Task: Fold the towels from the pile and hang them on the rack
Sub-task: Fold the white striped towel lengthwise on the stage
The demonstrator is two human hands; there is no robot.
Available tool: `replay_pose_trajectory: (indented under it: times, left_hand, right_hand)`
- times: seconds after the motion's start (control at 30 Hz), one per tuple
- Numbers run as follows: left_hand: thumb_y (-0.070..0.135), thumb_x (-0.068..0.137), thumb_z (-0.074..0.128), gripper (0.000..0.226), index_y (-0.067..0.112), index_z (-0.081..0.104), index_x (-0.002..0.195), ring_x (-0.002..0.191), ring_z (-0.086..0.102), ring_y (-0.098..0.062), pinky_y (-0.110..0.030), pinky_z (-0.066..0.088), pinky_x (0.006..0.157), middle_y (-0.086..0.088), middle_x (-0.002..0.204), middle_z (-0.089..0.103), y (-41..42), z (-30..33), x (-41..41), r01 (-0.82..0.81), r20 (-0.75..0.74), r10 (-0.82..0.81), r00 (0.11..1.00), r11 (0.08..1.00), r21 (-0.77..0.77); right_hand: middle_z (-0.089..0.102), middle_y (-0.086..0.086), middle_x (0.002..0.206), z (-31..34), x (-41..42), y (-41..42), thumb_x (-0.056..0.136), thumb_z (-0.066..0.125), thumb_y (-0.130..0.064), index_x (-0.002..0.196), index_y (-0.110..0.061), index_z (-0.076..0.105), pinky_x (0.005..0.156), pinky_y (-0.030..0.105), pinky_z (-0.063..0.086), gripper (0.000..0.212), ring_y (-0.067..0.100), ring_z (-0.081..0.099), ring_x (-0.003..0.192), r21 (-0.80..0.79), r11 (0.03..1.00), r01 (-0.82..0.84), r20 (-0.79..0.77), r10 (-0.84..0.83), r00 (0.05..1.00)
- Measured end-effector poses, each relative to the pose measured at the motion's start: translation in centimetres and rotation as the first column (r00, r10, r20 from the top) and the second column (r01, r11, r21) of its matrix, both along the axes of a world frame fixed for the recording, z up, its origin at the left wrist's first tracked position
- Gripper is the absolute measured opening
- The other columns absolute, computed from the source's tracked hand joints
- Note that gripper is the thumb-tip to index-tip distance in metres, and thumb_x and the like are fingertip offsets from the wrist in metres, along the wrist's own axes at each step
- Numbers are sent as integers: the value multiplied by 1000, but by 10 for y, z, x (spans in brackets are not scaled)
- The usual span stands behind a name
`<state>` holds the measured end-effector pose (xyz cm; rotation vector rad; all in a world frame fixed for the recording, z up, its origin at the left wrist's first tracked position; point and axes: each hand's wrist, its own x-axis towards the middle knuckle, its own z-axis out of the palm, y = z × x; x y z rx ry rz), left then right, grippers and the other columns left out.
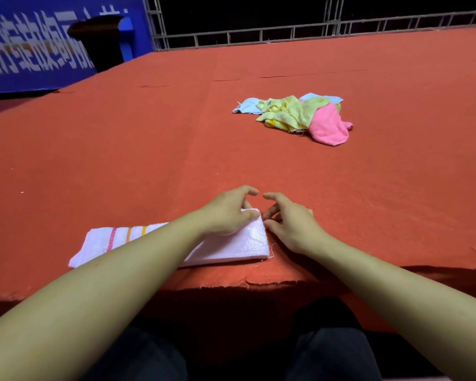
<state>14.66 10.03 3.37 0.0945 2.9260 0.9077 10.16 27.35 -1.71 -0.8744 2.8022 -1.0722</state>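
Near edge of red table: white towel with pink, orange and yellow stripes at left end, lying flat in a long fold, probably for another fold. Left hand pinching far right corner; right hand just beside, fingers loosely curled, holding nothing. Far right: pile, blue, yellow, pink, crumpled, waiting.

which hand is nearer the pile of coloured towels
Right. The right hand lies below the pile, beside the white towel; the left hand pinches that towel's corner, further left.
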Motion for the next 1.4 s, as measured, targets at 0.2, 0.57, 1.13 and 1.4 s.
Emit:
replay_pose_trajectory:
  times: [0.2,0.57,1.13,1.4]
  left_hand:
    - [10,93,62,44,26,50,133,85,60,-8,-26,50,78,8,93,65,-21,21,30,-61,-217,151,964,927,370]
    - [3,94,61,37,29,55,120,84,62,-8,-17,50,80,10,87,71,-83,141,178,-198,-476,604,639,727,657]
    - [8,96,58,32,18,54,127,96,62,-25,-47,51,92,-9,101,64,-39,207,467,-539,-365,897,250,442,717]
    - [16,85,69,44,21,56,126,94,69,-17,-24,54,79,-5,98,72,-19,202,591,-715,-289,951,109,276,642]
  right_hand:
    - [65,-14,115,34,4,-23,92,67,-16,149,-24,31,86,19,47,69,4,61,98,-369,915,-165,67,203,977]
    - [69,-1,103,202,75,-144,95,58,-4,145,-13,39,90,27,50,54,8,64,99,-497,515,-699,-33,793,608]
    - [54,14,93,269,312,-226,85,75,-20,137,-23,52,69,31,45,58,27,52,85,-549,-106,-829,131,969,-210]
    - [64,-8,74,252,435,-242,91,66,-8,141,-23,43,75,25,46,56,6,60,72,-442,-245,-863,72,949,-306]
